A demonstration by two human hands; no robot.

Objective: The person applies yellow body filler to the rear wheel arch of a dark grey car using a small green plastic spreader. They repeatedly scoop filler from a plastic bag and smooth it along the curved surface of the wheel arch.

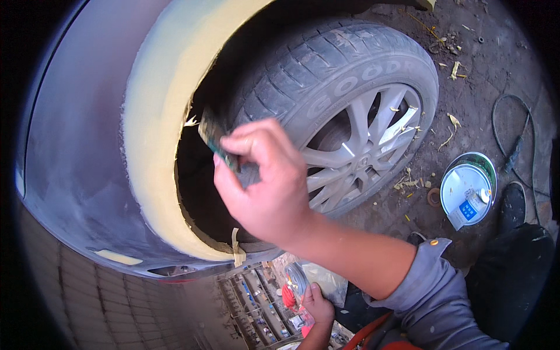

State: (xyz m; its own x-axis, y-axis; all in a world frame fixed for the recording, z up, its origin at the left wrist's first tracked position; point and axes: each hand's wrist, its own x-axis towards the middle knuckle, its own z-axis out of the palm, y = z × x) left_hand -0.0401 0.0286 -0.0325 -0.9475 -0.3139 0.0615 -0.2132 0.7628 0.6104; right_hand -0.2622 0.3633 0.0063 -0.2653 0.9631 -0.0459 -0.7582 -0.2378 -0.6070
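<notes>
My right hand pinches a small putty spreader, green at the grip and putty-smeared along its blade, blurred. Its tip is close to the edge of a wheel arch coated in pale yellow filler; whether they touch, I cannot tell. A ragged bit of filler sticks out from the arch's edge. Behind the hand stands a car tire on a silver alloy wheel. Low in the view, my left hand holds a flat, pale mixing board by its edge; what lies on the board is unclear.
A round can with a tube on its lid stands on the dirty ground near a shoe. Beside it lies a cable. Yellow scraps litter the ground. A strip of masking tape clings to the arch's end. Cluttered shelving stands behind.
</notes>
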